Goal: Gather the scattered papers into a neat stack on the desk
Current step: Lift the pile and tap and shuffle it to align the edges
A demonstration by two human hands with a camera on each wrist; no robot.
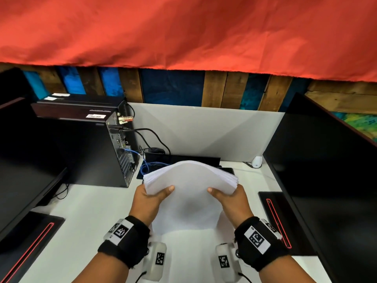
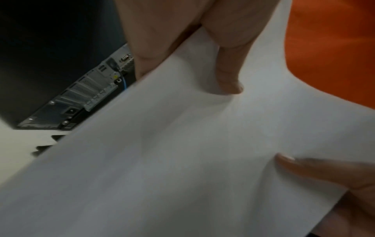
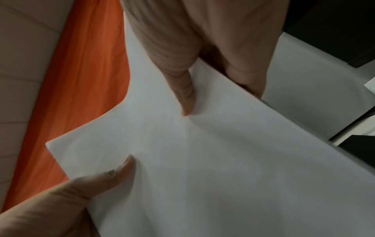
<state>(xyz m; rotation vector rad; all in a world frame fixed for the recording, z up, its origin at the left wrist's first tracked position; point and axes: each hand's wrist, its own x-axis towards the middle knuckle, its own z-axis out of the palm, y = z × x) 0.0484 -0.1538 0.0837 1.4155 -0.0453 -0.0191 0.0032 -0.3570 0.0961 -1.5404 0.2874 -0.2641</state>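
Observation:
A stack of white papers [image 1: 189,190] stands on its lower edge on the white desk [image 1: 91,217], bowed so its top curves away from me. My left hand [image 1: 150,198] grips its left side, thumb on the near face and fingers behind. My right hand [image 1: 229,198] grips the right side the same way. In the left wrist view the papers [image 2: 182,152] fill the frame with my left thumb [image 2: 229,72] pressed on them. In the right wrist view my right thumb [image 3: 182,89] lies on the papers [image 3: 213,160]. The sheet edges fan slightly at the top right.
A black computer tower [image 1: 85,144] with cables [image 1: 151,135] stands at the back left. Black monitors flank the desk, one on the left [image 1: 24,170] and one on the right [image 1: 330,180]. A grey divider panel [image 1: 204,129] closes the back. Red cloth [image 1: 183,33] hangs above.

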